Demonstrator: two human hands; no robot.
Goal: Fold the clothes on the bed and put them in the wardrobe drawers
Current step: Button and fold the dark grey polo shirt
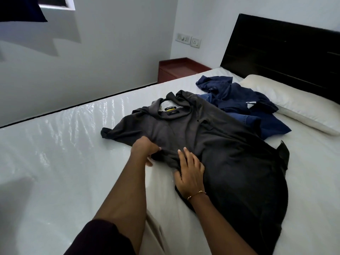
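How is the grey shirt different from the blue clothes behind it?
The grey shirt is spread out almost flat; the blue clothes lie crumpled in a heap. The left hand grips the grey shirt and the right hand rests on it; nobody touches the blue clothes. Both lie on the bed, unfolded.

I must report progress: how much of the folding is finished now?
Nothing looks folded yet. In hand: the grey shirt lies spread on the bed; the left hand grips its edge, the right hand rests on it. Left: the blue clothes lie heaped near the pillow. No drawers are in view.
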